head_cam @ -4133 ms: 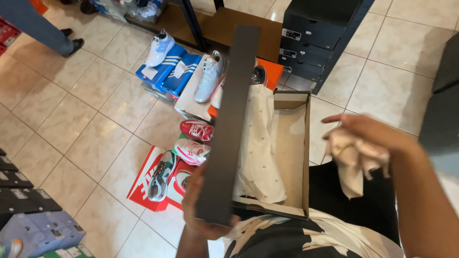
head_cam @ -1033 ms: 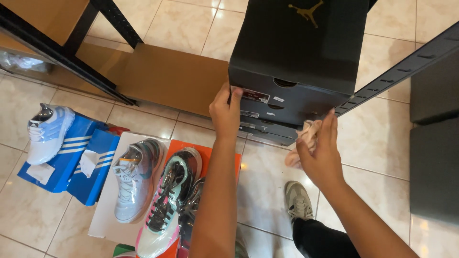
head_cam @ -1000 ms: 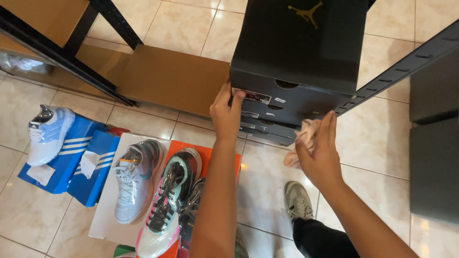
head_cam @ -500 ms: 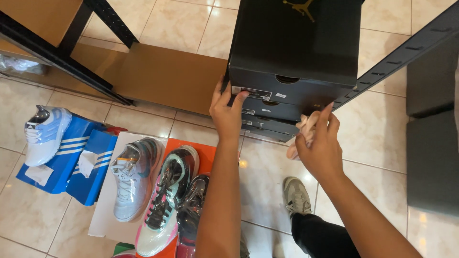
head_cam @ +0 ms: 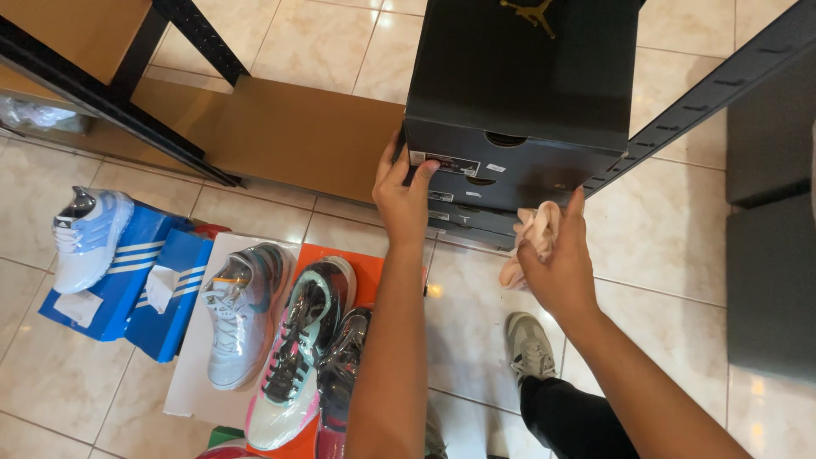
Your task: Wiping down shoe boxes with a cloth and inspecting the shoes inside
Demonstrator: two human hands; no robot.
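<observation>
Compared with half a second earlier, both hands have barely shifted against the stack; the view sits slightly lower. Left hand point(head_cam: 406, 197), fingers spread, presses flat on the left front corner of the top black shoe box point(head_cam: 518, 85), at 12 o'clock in view. Right hand point(head_cam: 557, 263), at 3 o'clock from the left, pinches a pale pink cloth point(head_cam: 531, 242) while its extended finger touches the box's right corner. Wrapped sneakers point(head_cam: 293, 340) on display boxes lie at 8 o'clock on the tiled floor point(head_cam: 680, 246).

Left hand point(head_cam: 406, 197) flat, right hand point(head_cam: 557, 268) clenched
</observation>
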